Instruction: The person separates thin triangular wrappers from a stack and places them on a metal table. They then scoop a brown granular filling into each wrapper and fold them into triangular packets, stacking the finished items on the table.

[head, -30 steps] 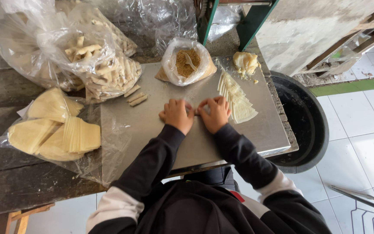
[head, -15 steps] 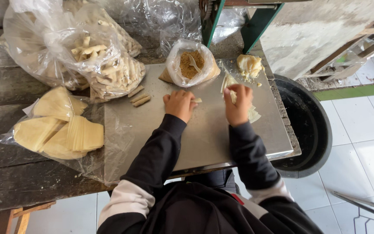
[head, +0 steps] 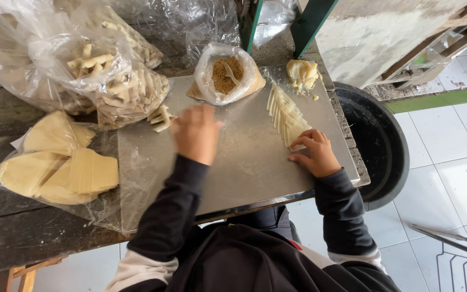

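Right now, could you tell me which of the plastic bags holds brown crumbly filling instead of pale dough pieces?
The small open bag at the metal sheet's far edge; the other bags hold pale rolls or flat wrappers.

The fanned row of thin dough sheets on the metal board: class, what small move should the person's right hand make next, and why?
Probably peel off the nearest sheet and slide it to the bare middle of the metal board. The right hand rests its fingertips on the near end of the fanned dough sheets, while the left hand hovers, blurred, over the board.
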